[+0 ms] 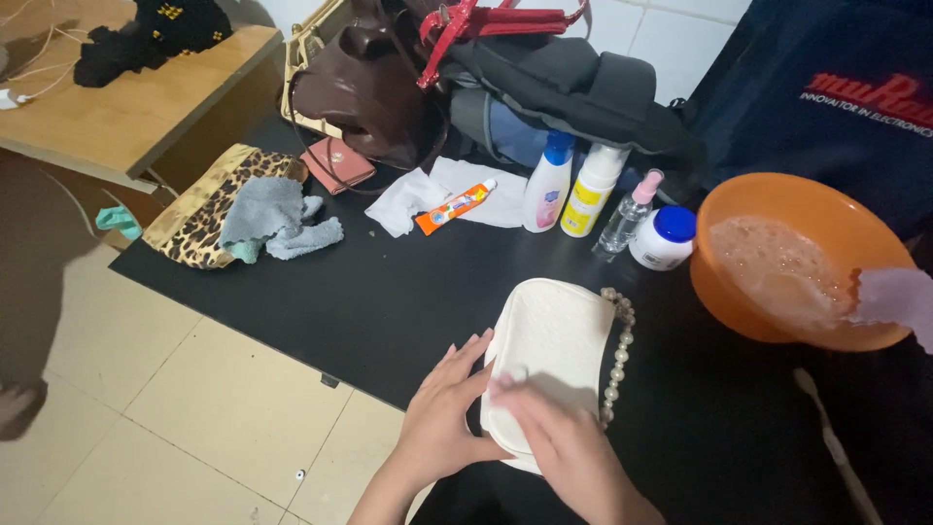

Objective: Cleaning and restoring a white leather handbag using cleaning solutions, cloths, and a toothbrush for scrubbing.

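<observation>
Centrally, a black table (389,301) carried an orange basin (768,243) of foamy water, far right of the grip. Nearer, a cream quilted purse (549,340) with a pearl strap (616,360) lay flat; the left hand (442,423) steadied its edge, fingers spread, while the right hand (564,442) pressed a small cloth (510,387) on it.

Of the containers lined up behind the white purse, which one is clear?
The small spray bottle with the pink cap, third in the row. You can see through it, while the blue-capped bottle, the yellow-labelled bottle and the blue-lidded jar are opaque white.
</observation>
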